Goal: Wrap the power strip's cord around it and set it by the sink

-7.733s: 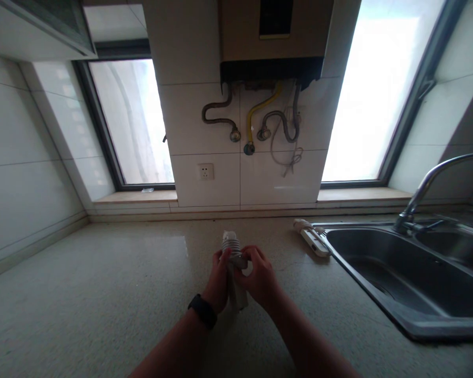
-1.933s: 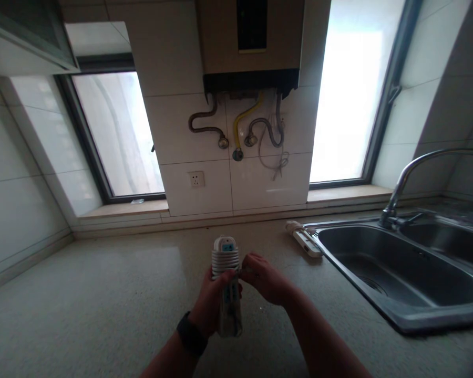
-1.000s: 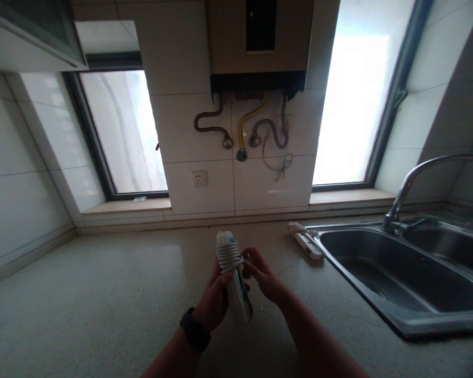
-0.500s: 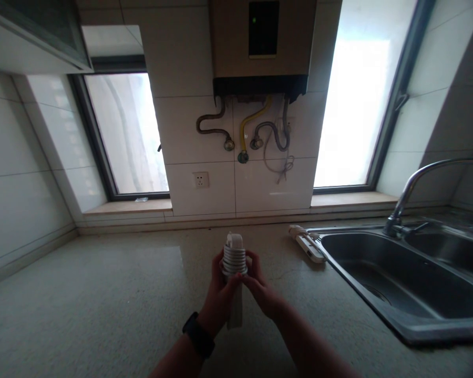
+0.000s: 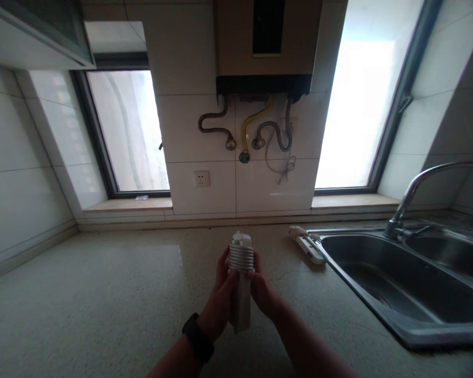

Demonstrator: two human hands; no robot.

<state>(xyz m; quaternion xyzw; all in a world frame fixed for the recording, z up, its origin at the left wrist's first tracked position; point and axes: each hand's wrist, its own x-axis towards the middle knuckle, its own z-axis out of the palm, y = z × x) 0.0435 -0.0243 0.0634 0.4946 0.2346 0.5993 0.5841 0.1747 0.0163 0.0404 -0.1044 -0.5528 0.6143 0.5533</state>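
Between my two hands is a white power strip, held over the counter with its far end pointing at the wall. Its white cord is wound in several tight turns around the far part. My left hand, with a dark watch at the wrist, grips the strip from the left, thumb against the coil's near edge. From the other side my right hand closes on it, thumb also by the lower turns. The fingertips behind the strip are hidden.
A second white power strip with its cord lies on the speckled counter by the sink's left rim. The steel sink with its faucet is on the right. A wall socket sits below the water heater.
The wrapped power strip has turned slightly and shifted a little to the right, so more of its broad face shows. My thumbs have moved apart on it.
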